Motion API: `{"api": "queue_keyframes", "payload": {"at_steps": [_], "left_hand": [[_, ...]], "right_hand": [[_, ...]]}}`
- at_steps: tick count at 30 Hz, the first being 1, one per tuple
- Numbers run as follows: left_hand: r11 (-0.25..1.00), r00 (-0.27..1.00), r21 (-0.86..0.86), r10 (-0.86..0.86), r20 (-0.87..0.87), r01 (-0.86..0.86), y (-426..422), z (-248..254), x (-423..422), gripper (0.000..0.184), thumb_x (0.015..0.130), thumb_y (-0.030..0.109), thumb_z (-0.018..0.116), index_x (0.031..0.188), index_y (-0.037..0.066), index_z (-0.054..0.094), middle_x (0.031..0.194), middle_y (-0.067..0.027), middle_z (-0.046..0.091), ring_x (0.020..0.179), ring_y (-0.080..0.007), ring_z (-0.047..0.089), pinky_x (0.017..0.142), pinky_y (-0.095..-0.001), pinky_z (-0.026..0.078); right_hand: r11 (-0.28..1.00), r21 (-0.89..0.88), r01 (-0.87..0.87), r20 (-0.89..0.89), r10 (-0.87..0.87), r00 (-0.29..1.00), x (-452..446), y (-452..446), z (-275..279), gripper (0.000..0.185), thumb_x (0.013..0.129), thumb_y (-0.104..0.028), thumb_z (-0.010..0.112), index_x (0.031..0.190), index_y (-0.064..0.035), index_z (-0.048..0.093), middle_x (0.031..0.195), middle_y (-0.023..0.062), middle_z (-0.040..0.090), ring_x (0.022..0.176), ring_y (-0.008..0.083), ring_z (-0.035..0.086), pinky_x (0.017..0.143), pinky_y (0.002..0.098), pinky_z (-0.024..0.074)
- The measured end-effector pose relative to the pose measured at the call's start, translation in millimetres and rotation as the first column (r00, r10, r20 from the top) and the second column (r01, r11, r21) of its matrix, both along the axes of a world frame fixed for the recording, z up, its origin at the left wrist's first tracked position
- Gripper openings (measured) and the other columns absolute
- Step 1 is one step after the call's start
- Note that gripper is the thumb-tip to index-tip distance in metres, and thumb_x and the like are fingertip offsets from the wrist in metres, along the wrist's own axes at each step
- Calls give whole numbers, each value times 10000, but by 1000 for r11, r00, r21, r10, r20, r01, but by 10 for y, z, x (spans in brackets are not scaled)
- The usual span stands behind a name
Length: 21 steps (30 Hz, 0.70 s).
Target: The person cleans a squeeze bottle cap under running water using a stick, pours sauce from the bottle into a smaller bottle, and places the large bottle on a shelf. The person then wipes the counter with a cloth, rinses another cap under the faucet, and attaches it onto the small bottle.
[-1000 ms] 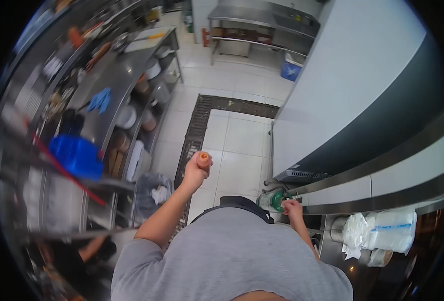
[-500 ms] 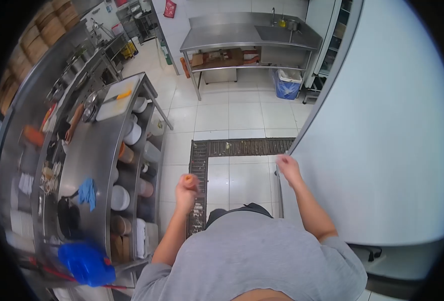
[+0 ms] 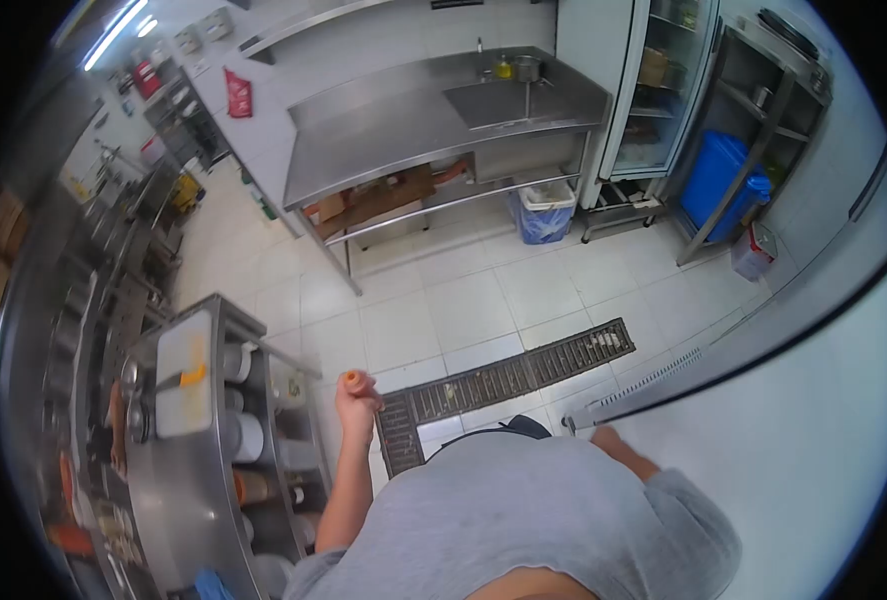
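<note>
My left hand (image 3: 356,408) is raised in front of my body, its fingers wrapped round what looks like a carrot; only the carrot's orange end (image 3: 351,377) pokes out on top. Low at the right, my right hand (image 3: 609,438) is beside the near edge of a large white door panel (image 3: 773,480). My body and sleeve partly cover that side, and the right fingers cannot be made out. Just beyond the panel runs a pale, slotted metal edge (image 3: 653,385), with a dark line between the two.
At left stands a steel worktable (image 3: 178,510) with a white cutting board (image 3: 183,375) and an orange-handled knife (image 3: 191,375). A floor drain grate (image 3: 513,375) crosses the tiles ahead. Farther off are a steel sink counter (image 3: 383,130), a lined bin (image 3: 543,210) and a glass-door fridge (image 3: 653,100).
My view has swung right, bringing the fridge and a shelf with a blue container into sight. My right hand has drawn back with the white panel's edge. The left keeps its grip.
</note>
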<state>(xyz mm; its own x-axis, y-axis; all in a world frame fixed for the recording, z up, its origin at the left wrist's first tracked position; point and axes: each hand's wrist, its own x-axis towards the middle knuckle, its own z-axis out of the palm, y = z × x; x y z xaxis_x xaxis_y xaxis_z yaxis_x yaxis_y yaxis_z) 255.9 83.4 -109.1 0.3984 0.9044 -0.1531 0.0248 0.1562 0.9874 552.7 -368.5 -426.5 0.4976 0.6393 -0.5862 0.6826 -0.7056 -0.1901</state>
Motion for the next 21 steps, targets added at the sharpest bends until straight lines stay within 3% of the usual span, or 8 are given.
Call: {"api": "queue_keyframes", "payload": {"at_steps": [1,4,9,14,17,19,20,21], "left_hand": [[995,994,-9,-102,26,102,250,-37,342,541,501,-136,444,1011,33,508,858,-79,584,769,-183,574,529,-274,437],[956,958,68,-281,-48,284,732,75,1393,539,485,-133,480,996,34,516,888,-87,596,811,-194,578,647,-281,469],[858,863,116,-506,14,501,1316,180,2804,537,467,-129,511,977,39,524,913,-79,606,862,-201,577,765,-298,467],[878,883,106,-469,-10,467,2205,156,3539,526,469,-129,523,965,46,536,898,-77,617,874,-200,582,790,-313,468],[931,945,169,-327,-19,325,2949,-116,3652,511,473,-131,513,955,37,539,843,-75,604,727,-180,570,660,-301,471],[983,988,99,-155,29,151,3377,-174,3595,432,555,-125,473,951,36,544,819,-50,586,652,-122,525,579,-242,433],[996,996,65,-72,55,68,3577,-199,3553,370,628,-120,440,943,42,549,810,-25,571,651,-74,492,559,-192,398],[997,994,73,-33,103,26,3757,-198,3499,326,685,-115,410,937,42,544,807,-18,565,622,-57,470,520,-175,369]], "right_hand": [[944,-226,239,-27,-251,968,-152,-116,188,321,744,-296,606,958,-77,703,1055,180,655,974,324,635,850,419,493],[829,-463,314,-118,-409,905,-644,-843,-683,273,796,-282,552,918,-101,717,1025,149,669,990,282,632,875,406,479],[745,-469,474,-187,-608,771,-313,-165,-56,243,807,-270,539,866,-112,714,971,126,675,945,278,635,837,412,484],[891,-203,405,-65,-425,903,1350,1057,103,230,818,-258,526,815,-123,712,918,102,682,900,273,639,800,418,489],[995,67,70,409,-91,908,2898,1913,298,231,824,-251,518,784,-130,710,886,89,686,873,270,641,778,422,492],[952,49,302,407,-295,865,4213,2801,307,262,837,-276,514,746,-118,701,850,97,682,821,273,640,725,430,501],[994,106,-28,544,-34,838,4887,3132,185,265,837,-276,527,732,-102,698,838,107,678,820,271,639,727,428,503],[943,333,1,520,-185,834,5275,3651,581,212,808,-250,582,767,-70,686,845,119,677,820,299,635,740,439,504]]}}
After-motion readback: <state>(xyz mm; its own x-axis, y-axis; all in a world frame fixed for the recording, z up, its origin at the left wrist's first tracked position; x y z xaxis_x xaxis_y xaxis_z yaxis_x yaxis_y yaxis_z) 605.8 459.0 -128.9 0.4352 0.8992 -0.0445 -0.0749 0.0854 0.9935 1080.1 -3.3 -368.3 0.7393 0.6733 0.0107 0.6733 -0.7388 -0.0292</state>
